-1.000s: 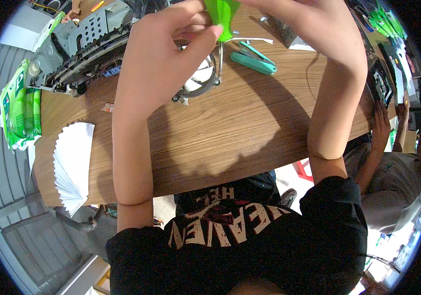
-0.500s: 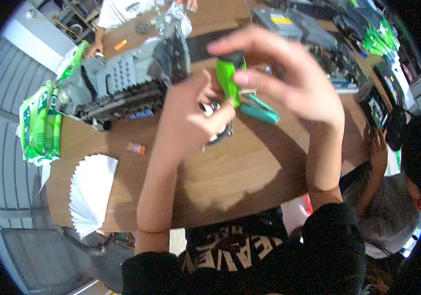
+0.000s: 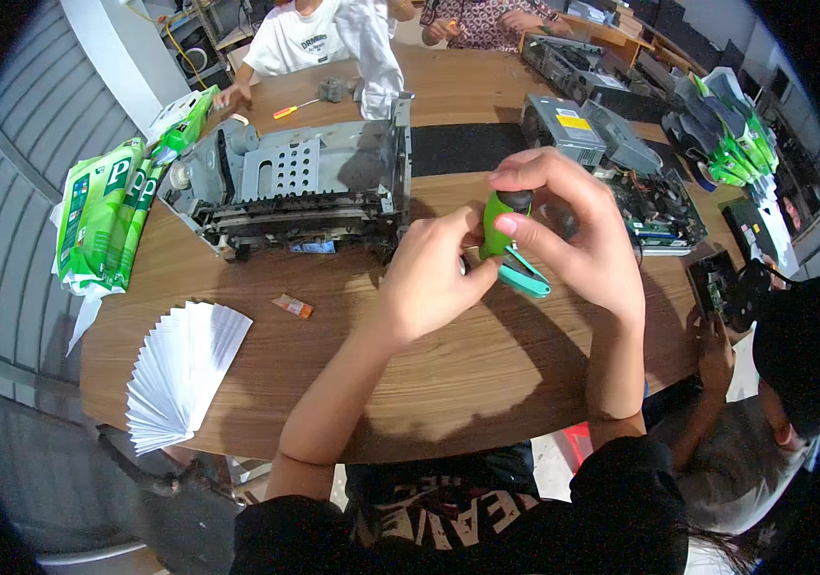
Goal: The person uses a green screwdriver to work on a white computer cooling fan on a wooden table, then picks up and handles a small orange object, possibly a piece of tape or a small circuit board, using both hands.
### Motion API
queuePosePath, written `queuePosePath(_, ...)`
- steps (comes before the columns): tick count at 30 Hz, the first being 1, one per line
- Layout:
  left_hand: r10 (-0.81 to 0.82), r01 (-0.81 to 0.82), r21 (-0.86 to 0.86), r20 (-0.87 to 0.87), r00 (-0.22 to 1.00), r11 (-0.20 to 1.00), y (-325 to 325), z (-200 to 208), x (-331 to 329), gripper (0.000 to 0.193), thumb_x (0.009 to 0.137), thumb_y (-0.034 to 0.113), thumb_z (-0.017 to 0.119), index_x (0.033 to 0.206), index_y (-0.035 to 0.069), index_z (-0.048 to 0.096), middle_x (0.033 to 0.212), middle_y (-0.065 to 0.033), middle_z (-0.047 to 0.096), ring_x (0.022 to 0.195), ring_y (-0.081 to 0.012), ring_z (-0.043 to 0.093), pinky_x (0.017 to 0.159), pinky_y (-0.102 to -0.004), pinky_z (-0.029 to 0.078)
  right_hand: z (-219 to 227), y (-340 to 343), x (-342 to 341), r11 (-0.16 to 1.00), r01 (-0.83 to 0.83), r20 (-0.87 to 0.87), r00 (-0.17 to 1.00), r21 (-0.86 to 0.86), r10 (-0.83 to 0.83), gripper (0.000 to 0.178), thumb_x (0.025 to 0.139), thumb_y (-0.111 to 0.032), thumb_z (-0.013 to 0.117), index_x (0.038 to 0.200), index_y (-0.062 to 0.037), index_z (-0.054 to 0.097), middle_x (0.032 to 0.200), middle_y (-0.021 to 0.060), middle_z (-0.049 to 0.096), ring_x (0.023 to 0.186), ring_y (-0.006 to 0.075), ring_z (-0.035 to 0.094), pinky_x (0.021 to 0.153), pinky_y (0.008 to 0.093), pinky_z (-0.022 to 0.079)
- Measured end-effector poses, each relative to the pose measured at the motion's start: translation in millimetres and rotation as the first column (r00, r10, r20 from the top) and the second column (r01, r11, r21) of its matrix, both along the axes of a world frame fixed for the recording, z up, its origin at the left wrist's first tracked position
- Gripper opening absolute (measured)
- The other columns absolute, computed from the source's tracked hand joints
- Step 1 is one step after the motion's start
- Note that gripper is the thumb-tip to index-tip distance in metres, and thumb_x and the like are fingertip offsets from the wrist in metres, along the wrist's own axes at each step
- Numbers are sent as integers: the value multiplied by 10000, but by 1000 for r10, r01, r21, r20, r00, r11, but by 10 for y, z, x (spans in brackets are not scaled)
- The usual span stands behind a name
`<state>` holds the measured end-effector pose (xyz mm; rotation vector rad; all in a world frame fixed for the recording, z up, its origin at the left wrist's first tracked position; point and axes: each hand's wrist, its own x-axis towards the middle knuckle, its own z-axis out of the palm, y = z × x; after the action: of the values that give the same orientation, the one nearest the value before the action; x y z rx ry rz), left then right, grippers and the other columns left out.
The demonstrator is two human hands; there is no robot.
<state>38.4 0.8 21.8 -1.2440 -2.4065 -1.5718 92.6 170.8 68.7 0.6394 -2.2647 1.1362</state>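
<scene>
A bright green handle with a black cap [image 3: 500, 226], looking like a screwdriver's grip, stands upright between my hands above the table. My left hand [image 3: 437, 273] is closed round its lower part, fingers and thumb pinching it. My right hand [image 3: 577, 230] has its thumb against the upper part, with the index finger curled over by the black cap. Its lower end and any shaft are hidden behind my left fingers. Just beyond my fingers, a teal stapler-like tool [image 3: 525, 278] shows, partly hidden; it seems to lie on the table.
Left of my hands sits a stripped grey machine chassis [image 3: 285, 182]. Green packages [image 3: 101, 218], fanned white paper [image 3: 184, 374] and an orange wrapper [image 3: 292, 307] lie leftward. At right are a metal box [image 3: 563, 129] and circuit board [image 3: 664, 216]. People sit across and at right.
My view has shifted, so the table's far side and people show more. My right fingers have come closer round the top of the green handle; both hands are less blurred.
</scene>
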Motion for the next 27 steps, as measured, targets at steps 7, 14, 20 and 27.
queuePosePath(7, -5, 6, -11, 43, 999, 1000, 31, 7, 29, 241, 772, 68, 671, 984, -19, 598, 910, -163, 708, 877, -264, 709, 778, -346, 540, 31, -26, 5, 991, 127, -66, 990, 35, -124, 233, 770, -81, 724, 981, -18, 648, 945, 84, 657, 862, 225, 619, 688, 314, 490)
queuePosePath(14, -20, 27, 69, -96, 995, 997, -16, -41, -14, 230, 741, 116, 682, 893, -43, 614, 823, -235, 673, 777, -385, 669, 700, -417, 538, 38, -59, 42, 994, 102, -77, 992, 49, -98, 237, 762, -75, 733, 975, -14, 649, 928, 83, 651, 850, 224, 620, 686, 316, 487)
queuePosePath(20, -19, 12, -108, -64, 998, 994, -77, 88, 29, 247, 727, 121, 700, 893, -30, 599, 868, -189, 696, 855, -304, 704, 733, -351, 538, 67, -6, 113, 994, 16, -70, 998, 108, -8, 247, 770, -42, 738, 996, -5, 647, 983, 91, 637, 862, 176, 602, 659, 270, 466)
queuePosePath(27, -5, 2, -83, -43, 999, 997, -82, 79, 64, 286, 703, 137, 722, 880, -38, 581, 803, -175, 676, 779, -285, 700, 705, -345, 530, 56, -46, 145, 998, -34, -7, 999, 58, 35, 253, 778, -50, 731, 1011, 7, 653, 1001, 109, 633, 919, 205, 622, 736, 298, 503)
